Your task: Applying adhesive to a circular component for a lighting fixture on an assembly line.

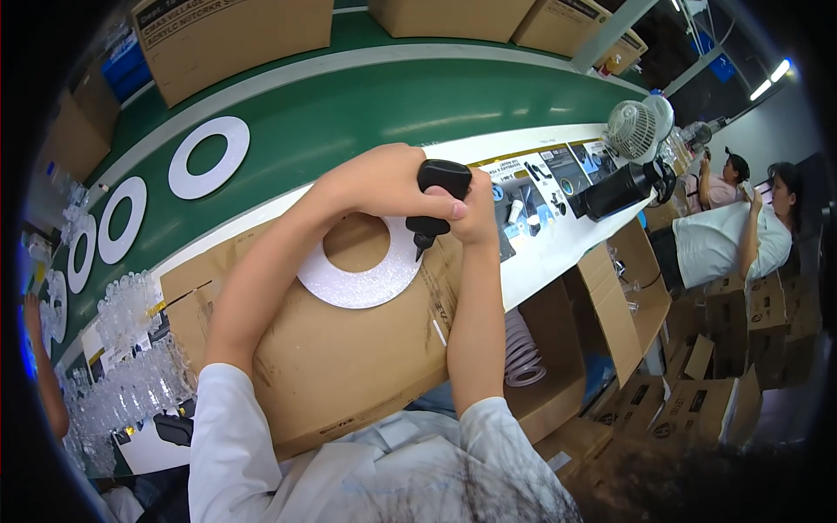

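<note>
Both hands steady a black bottle over a white ring

The left grip (379, 181) is wrapped around the upper part of the bottle (443, 179), its thumb laid across the front. The right grip (475, 209) is closed on the bottle's right side, so both are clamped on the one thing; the two-handed hold probably gives finer control of the tip and more squeeze than a single hand would. The bottle is held nose down, its nozzle (422, 244) at the right edge of the ring (353, 292); whether the tip touches, I cannot tell.

The ring lies flat on a sheet of cardboard (349, 375), in front of the body and below the hands, where it seems easy to see and reach. The cardboard rests on the white tabletop (545, 266), perhaps to guard it from drips or scratches.

More rings (237, 144) lie spread on the green belt (349, 113) beyond, apart from each other, likely so their faces stay untouched. Clear plastic parts (135, 383) crowd the left end, within reach, while a flask (615, 192) and a fan (632, 129) stand off to the right, away from the work.
</note>
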### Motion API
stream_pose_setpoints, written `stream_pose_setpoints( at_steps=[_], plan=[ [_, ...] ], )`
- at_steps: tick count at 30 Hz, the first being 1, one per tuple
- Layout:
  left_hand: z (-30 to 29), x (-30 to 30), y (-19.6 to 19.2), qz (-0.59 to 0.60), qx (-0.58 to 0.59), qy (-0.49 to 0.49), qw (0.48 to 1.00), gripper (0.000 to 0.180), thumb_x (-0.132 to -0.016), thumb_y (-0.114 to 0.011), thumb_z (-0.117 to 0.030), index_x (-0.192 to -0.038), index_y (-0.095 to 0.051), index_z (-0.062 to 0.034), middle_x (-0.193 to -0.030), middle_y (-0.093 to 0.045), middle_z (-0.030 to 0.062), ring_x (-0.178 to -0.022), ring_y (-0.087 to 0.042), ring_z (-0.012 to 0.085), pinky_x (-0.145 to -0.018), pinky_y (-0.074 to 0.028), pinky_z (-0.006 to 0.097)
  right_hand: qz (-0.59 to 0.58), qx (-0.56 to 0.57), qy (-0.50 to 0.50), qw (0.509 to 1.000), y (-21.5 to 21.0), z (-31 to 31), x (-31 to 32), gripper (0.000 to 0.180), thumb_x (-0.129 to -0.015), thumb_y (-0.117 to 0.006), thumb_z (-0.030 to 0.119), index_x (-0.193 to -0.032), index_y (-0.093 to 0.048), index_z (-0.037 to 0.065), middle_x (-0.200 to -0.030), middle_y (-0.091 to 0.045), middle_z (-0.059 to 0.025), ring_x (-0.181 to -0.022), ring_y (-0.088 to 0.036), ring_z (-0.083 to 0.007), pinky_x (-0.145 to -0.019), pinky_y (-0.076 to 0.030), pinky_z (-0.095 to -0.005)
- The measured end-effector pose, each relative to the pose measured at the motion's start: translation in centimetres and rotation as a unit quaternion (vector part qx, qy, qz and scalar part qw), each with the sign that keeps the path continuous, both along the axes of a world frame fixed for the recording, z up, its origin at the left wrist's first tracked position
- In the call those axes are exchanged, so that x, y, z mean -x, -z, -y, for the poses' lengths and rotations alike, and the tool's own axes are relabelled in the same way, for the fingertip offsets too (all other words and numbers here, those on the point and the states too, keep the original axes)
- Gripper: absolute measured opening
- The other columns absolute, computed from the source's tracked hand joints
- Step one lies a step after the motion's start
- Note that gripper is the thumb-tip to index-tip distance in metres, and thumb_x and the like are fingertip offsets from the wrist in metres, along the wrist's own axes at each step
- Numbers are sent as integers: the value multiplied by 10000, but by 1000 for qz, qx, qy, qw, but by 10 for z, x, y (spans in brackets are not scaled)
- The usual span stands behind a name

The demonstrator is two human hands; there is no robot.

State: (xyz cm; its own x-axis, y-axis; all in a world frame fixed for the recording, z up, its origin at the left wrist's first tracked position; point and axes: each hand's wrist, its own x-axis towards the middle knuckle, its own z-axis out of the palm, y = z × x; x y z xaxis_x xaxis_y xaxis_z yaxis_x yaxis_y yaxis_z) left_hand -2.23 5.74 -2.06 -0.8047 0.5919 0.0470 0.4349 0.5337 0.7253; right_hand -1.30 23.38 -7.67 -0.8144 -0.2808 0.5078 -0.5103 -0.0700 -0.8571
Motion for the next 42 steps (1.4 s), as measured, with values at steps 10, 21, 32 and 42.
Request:
stream_pose_setpoints(
  at_steps=[10,21,32,42],
  plan=[
    [2,25,20,-284,-114,75,949,459,-672,-738,-399,-515,-511,-33,-456,-474,120,-424,-468,310,-437,-386,369,-172,-53,137,974,-6,14,-1,149,-753,-760,83,-838,-680,-10,-682,-677,-77,-591,-637,-150,-552,-488,-281],
    [5,30,29,-252,-159,99,949,433,-680,-755,-347,-521,-520,-20,-456,-462,123,-410,-459,291,-421,-364,369,-170,-63,132,975,-3,17,1,160,-735,-764,103,-824,-681,0,-674,-680,-90,-575,-658,-188,-550,-495,-284],
    [6,35,33,-221,-161,121,954,393,-714,-743,-324,-558,-530,-33,-460,-470,78,-398,-460,236,-420,-367,346,-183,-70,148,969,-3,18,0,144,-723,-759,71,-822,-687,-5,-683,-690,-95,-589,-667,-172,-556,-504,-281],
    [5,28,22,-217,-140,103,961,420,-705,-745,-360,-571,-527,-27,-490,-497,94,-429,-484,241,-445,-386,352,-169,-51,151,973,1,15,2,177,-744,-762,90,-853,-673,-19,-701,-682,-84,-622,-650,-147,-582,-505,-270]
  ],
)
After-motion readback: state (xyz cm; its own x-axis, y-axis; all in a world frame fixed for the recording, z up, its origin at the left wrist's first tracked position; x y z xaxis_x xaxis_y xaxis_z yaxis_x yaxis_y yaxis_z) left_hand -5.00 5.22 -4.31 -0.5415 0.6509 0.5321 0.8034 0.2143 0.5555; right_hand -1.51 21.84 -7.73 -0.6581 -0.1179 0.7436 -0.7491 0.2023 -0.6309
